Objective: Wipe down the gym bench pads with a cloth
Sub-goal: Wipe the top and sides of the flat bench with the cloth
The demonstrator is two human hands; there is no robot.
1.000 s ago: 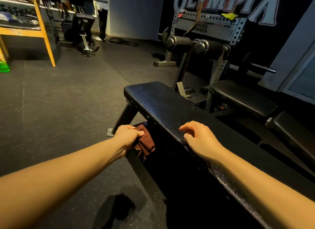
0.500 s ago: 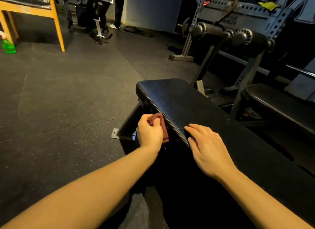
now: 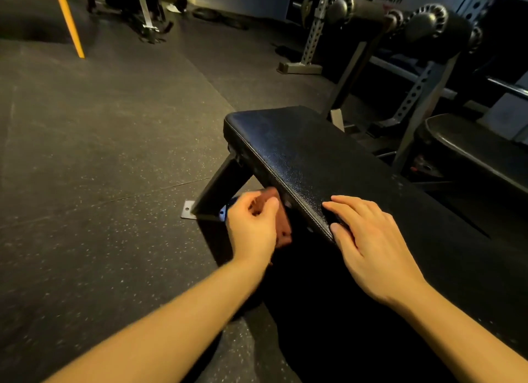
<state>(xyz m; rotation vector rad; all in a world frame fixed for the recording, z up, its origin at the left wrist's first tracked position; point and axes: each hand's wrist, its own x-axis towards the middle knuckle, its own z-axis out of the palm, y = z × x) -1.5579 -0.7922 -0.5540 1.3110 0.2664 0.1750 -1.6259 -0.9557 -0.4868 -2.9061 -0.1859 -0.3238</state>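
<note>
Right now, from the head camera, I see my left hand (image 3: pixel 253 231) with its fingers curled round the crumpled reddish-brown cloth (image 3: pixel 283 227). It holds the cloth against the left side face of the long black textured vinyl bench pad (image 3: pixel 308 154), just below the stitched top edge and near the slanted black steel leg (image 3: pixel 220 188). My right hand (image 3: pixel 371 245) lies flat on the pad's top at that same edge, fingers straight, slightly spread, holding nothing. Speckled dark rubber flooring (image 3: pixel 100 154) lies beneath.
</note>
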